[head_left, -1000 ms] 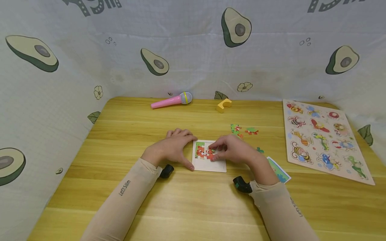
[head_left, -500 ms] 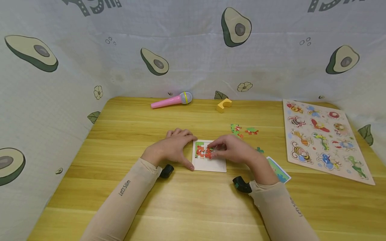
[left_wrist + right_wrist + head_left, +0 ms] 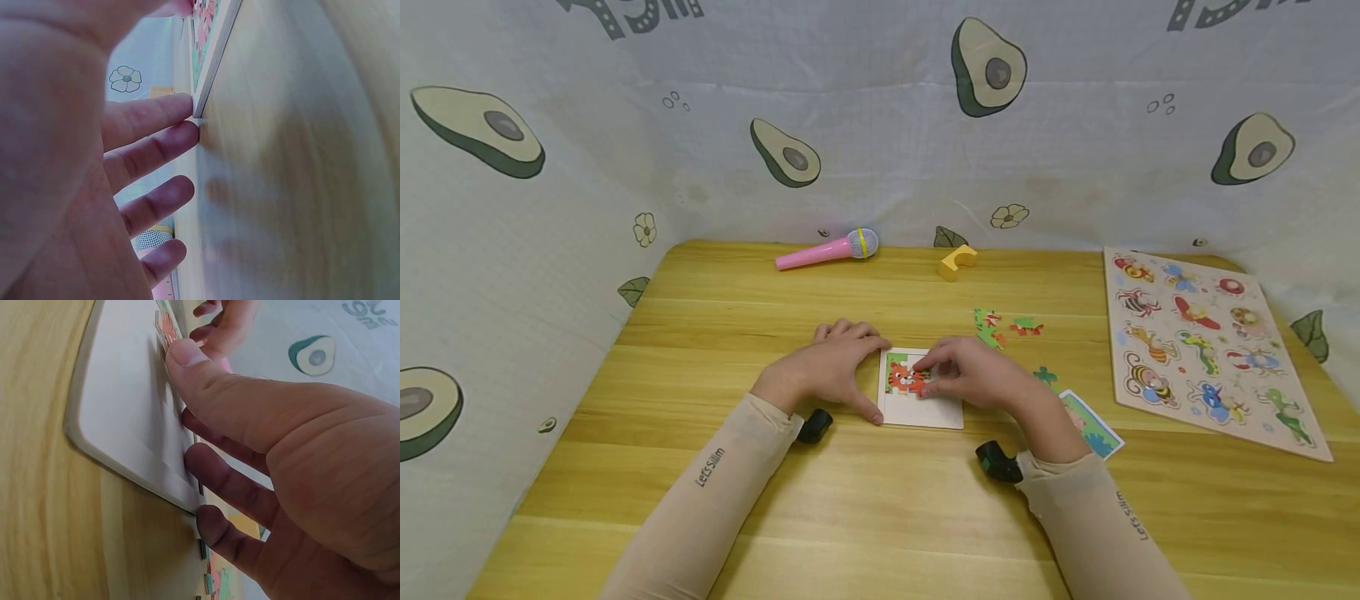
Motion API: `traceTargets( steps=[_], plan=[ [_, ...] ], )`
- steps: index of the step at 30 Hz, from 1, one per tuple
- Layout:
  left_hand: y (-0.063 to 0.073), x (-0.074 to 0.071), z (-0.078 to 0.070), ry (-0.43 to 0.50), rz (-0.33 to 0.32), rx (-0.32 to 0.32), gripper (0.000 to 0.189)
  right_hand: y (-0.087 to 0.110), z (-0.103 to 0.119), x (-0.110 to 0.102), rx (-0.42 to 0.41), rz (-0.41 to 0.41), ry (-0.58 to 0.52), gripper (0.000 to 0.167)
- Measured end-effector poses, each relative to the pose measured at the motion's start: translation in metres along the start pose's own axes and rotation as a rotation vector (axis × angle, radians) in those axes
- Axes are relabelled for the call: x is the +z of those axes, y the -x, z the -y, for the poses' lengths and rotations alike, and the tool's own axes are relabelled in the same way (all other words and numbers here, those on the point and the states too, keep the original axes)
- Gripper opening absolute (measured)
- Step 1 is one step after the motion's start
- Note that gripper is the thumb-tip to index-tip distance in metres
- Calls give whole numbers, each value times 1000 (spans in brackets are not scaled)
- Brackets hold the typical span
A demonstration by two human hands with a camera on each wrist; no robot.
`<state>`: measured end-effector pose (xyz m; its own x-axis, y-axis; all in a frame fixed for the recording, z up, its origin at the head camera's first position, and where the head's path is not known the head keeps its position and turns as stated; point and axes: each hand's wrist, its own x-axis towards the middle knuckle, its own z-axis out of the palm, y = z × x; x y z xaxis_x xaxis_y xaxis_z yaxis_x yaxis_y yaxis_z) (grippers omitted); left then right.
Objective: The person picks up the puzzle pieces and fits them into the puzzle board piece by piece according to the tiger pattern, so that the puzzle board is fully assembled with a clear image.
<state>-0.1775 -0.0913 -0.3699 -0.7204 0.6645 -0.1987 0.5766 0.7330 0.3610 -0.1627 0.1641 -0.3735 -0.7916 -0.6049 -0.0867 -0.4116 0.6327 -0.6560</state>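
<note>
A small white puzzle tray [image 3: 925,414] lies flat on the wooden table, with orange tiger and green pieces [image 3: 896,374] in its upper left. My left hand [image 3: 826,367] is spread at the tray's left side; its index fingertip touches the upper corner and its thumb rests by the lower one. Between thumb and fingers, my right hand [image 3: 987,375] pinches an orange tiger puzzle piece [image 3: 917,385] against the piece on its left. In the right wrist view the thumb [image 3: 200,369] partly covers that piece, and the lower fingers hang over the tray's edge.
Several loose puzzle pieces [image 3: 1026,326] lie beyond the right hand. A picture card [image 3: 1096,429] sits partly behind the right wrist. A large insect puzzle board [image 3: 1117,321] occupies the right side. At the back are a pink toy microphone [image 3: 818,253] and a yellow arched block [image 3: 952,265].
My right hand has slid the tiger piece slightly left, closing the gap to its neighbour. The right forearm has shifted a little left. My left hand has stayed at the tray's edge.
</note>
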Motion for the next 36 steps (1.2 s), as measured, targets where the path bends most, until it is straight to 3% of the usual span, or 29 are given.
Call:
traceTargets(
  steps=[19, 36],
  plan=[
    [0, 0, 0, -9, -1, 3, 104, 0, 4, 4, -18, -26, 43, 20],
    [0, 0, 0, -3, -1, 4, 102, -2, 9, 9, 54, -60, 15, 18]
  ],
)
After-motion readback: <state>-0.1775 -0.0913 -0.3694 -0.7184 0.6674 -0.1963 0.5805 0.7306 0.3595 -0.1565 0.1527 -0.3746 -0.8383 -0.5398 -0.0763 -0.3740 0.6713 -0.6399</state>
